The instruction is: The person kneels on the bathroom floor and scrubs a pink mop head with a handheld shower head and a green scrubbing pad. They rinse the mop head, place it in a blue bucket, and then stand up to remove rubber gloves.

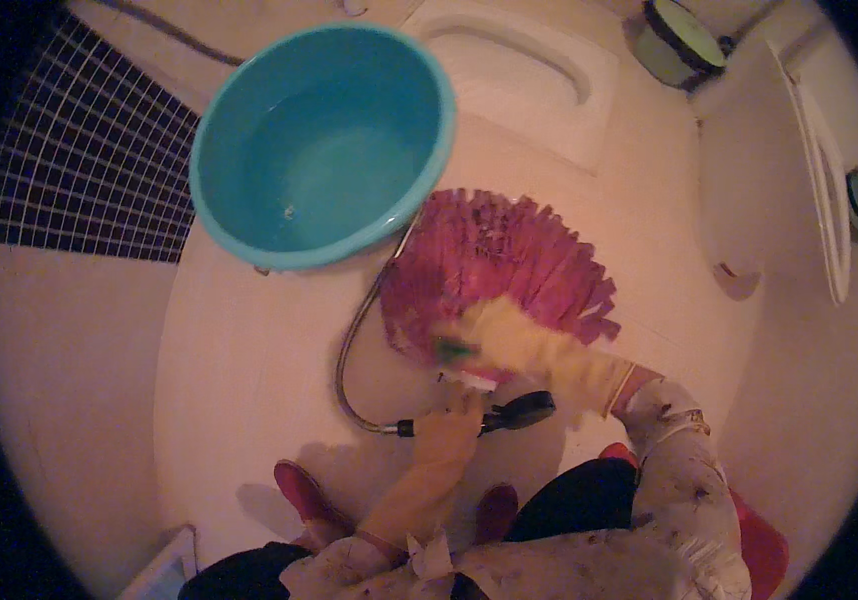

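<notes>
My left hand (450, 431) is closed around the handle of a black shower head (526, 411), which points to the right. A metal shower hose (346, 352) runs from the handle up beside the basin. Above it a pink strip mop head (500, 251) lies fanned out on the pale floor, its strips wet-looking and darker at the far edge. My right hand (511, 334), in a yellow rubber glove, rests over the mop's near part. A green thing (455, 349) shows blurred at its fingertips. Just beyond my left fingers is a white and pink piece (477, 380), partly hidden.
A large turquoise basin (324, 157) with some water stands at upper left. Behind it is a squat toilet pan (504, 67). Dark mosaic tiles (91, 150) cover the left side. A green bucket (676, 45) is at upper right, near a white washbasin (774, 165).
</notes>
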`<state>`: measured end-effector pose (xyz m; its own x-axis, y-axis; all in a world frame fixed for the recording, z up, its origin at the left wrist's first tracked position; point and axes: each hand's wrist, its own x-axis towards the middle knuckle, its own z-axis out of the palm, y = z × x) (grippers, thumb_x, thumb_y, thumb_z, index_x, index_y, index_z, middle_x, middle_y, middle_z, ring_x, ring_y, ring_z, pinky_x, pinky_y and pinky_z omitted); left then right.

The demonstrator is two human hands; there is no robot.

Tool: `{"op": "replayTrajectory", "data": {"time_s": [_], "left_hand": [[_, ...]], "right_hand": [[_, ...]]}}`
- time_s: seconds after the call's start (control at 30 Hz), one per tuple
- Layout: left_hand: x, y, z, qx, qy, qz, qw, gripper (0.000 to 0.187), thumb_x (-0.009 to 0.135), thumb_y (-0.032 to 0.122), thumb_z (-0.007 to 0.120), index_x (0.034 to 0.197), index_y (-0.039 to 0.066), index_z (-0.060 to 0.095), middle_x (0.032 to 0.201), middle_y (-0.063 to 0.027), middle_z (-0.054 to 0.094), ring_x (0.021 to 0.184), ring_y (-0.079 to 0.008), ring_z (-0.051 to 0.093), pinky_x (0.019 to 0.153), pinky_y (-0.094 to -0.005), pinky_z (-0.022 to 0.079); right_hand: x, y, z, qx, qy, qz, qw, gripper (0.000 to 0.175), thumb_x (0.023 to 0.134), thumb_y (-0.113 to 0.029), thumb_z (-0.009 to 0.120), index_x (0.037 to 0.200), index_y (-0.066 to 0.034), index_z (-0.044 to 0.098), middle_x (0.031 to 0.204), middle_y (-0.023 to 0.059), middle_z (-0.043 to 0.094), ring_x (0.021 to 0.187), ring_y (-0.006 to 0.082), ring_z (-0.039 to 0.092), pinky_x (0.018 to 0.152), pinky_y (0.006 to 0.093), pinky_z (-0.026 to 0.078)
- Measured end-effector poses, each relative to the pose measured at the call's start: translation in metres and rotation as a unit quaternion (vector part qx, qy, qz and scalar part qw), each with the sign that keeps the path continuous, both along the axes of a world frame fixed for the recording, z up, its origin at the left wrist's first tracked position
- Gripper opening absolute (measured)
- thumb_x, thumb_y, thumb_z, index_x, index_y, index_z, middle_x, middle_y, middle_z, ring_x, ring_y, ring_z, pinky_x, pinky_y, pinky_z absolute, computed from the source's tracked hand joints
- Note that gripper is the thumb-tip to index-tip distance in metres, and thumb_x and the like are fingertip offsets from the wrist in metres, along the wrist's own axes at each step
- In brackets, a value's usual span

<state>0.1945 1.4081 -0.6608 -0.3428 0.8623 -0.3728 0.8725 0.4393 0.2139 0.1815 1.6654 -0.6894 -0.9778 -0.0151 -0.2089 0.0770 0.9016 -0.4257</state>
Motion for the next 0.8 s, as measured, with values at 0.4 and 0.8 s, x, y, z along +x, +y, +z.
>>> {"op": "replayTrajectory", "data": {"time_s": [0.4, 0.8], "left_hand": [[0.003, -0.009, -0.015, 0.043, -0.035, 0.014, 0.998, 0.045, 0.090, 0.020, 0.067, 0.135, 0.011, 0.066, 0.142, -0.0159, 0.062, 0.089, -0.0306, 0.077, 0.070, -0.0476, 0.062], [0.011, -0.017, -0.015, 0.052, -0.059, -0.015, 0.997, 0.039, 0.088, 0.022, 0.070, 0.125, 0.010, 0.072, 0.142, -0.0147, 0.061, 0.104, -0.0361, 0.075, 0.073, -0.0504, 0.062]], "right_hand": [[-0.040, -0.049, -0.015, 0.126, -0.001, -0.104, 0.987, 0.047, 0.092, -0.055, 0.069, 0.124, -0.0196, 0.067, 0.100, 0.0221, 0.075, 0.096, 0.0424, 0.074, 0.079, 0.0607, 0.057], [-0.081, -0.007, -0.017, 0.081, -0.067, -0.127, 0.986, 0.052, 0.091, -0.046, 0.072, 0.140, -0.0283, 0.062, 0.114, 0.0161, 0.072, 0.098, 0.0440, 0.072, 0.084, 0.0579, 0.057]]}}
